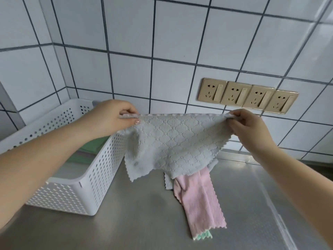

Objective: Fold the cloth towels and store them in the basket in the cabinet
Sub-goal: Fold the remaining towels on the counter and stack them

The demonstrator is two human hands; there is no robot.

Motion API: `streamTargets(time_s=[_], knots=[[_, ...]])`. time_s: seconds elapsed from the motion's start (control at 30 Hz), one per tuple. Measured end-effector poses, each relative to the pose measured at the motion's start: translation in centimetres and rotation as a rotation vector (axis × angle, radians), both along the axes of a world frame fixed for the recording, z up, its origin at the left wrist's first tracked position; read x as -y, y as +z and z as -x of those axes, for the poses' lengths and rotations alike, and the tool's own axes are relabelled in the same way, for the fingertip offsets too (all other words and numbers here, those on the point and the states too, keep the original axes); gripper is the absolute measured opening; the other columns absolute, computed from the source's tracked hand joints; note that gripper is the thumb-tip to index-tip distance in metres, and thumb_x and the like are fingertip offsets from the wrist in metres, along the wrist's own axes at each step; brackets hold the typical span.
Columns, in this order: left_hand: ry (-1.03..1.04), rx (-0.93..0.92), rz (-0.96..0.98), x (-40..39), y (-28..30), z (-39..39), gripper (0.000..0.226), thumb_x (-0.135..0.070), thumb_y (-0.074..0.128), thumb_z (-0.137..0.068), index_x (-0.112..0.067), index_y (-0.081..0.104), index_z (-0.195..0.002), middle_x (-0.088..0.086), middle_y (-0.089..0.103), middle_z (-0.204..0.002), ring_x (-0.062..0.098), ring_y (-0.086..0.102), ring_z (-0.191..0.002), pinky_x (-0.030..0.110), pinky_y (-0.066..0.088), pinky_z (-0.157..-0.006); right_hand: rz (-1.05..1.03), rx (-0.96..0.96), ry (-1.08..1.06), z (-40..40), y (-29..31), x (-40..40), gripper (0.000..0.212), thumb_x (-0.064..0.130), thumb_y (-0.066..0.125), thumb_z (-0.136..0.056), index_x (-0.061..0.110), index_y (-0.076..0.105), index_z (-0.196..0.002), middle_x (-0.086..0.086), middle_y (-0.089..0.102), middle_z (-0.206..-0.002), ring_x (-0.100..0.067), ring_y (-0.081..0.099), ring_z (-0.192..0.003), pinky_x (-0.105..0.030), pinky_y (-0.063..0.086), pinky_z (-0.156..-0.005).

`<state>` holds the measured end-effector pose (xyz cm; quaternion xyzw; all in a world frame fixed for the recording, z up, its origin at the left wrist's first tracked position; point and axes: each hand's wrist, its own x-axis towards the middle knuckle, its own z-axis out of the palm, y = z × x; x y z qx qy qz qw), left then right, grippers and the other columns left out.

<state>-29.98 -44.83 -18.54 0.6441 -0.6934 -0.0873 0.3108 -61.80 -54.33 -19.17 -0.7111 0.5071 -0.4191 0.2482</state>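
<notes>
A grey cloth towel (173,143) hangs in the air above the counter, stretched between both hands. My left hand (110,118) pinches its upper left corner. My right hand (248,127) pinches its upper right corner. The towel's lower edge droops over a pink towel (200,197) lying on the steel counter, with a green towel (203,236) peeking out at the pink one's near end. Another grey towel (168,183) lies partly under the pile. A white perforated basket (86,186) stands at the left, holding folded green towels (90,147).
The steel counter (144,222) runs to a white tiled wall. A row of gold wall sockets (246,95) sits behind the hands at the right. The basket stands in the left corner against the wall.
</notes>
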Motion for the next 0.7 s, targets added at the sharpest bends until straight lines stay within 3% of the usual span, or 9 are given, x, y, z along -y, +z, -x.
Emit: streamTargets(time_s=[0.1,0.23,0.4,0.5,0.7], knots=[[-0.006,-0.149,-0.007,-1.0,-1.5,-0.4,0.021,-0.018,0.068,-0.084,-0.038,0.062,-0.086,-0.025,0.067,-0.092,-0.013,0.057,-0.084,0.005,0.038,-0.071,-0.03,0.1,0.06,0.4,-1.3,0.0,0.016,0.016,0.053,-0.092,0.028,0.062,-0.086,0.007,0.06,-0.077,-0.01,0.053,-0.073,-0.028,0.045,-0.071],[0.079,-0.323,0.125,-2.2,-3.1,0.2,0.021,-0.018,0.067,-0.084,-0.039,0.063,-0.082,-0.03,0.066,-0.076,-0.02,0.056,-0.072,0.005,0.037,-0.066,-0.054,0.234,0.106,0.5,-2.4,-0.1,0.011,0.018,0.055,-0.093,0.024,0.062,-0.087,0.002,0.057,-0.081,-0.012,0.05,-0.078,-0.028,0.045,-0.072],[0.123,-0.292,0.333,-5.1,-5.1,1.5,0.013,-0.02,0.066,-0.085,-0.033,0.066,-0.088,-0.022,0.066,-0.076,-0.019,0.056,-0.067,-0.001,0.04,-0.057,-0.029,0.302,0.183,0.7,-4.9,-1.3,0.009,0.018,0.054,-0.094,0.02,0.061,-0.088,0.002,0.055,-0.08,-0.01,0.052,-0.076,-0.031,0.049,-0.083],[0.119,-0.193,0.426,-7.4,-6.8,2.7,0.016,-0.018,0.064,-0.086,-0.026,0.064,-0.1,-0.019,0.06,-0.081,-0.02,0.053,-0.06,-0.005,0.036,-0.056,0.032,0.393,0.211,1.2,-6.0,-3.0,0.015,0.015,0.054,-0.094,0.022,0.059,-0.082,0.003,0.057,-0.08,-0.008,0.057,-0.073,-0.03,0.054,-0.082],[0.086,-0.155,0.443,-14.7,-11.8,4.9,0.017,-0.01,0.06,-0.09,-0.021,0.062,-0.102,-0.015,0.058,-0.086,-0.022,0.051,-0.069,-0.002,0.038,-0.066,0.018,0.481,0.205,4.1,-11.4,-12.1,0.021,0.012,0.05,-0.095,0.022,0.058,-0.079,0.002,0.06,-0.078,-0.012,0.061,-0.074,-0.032,0.057,-0.08]])
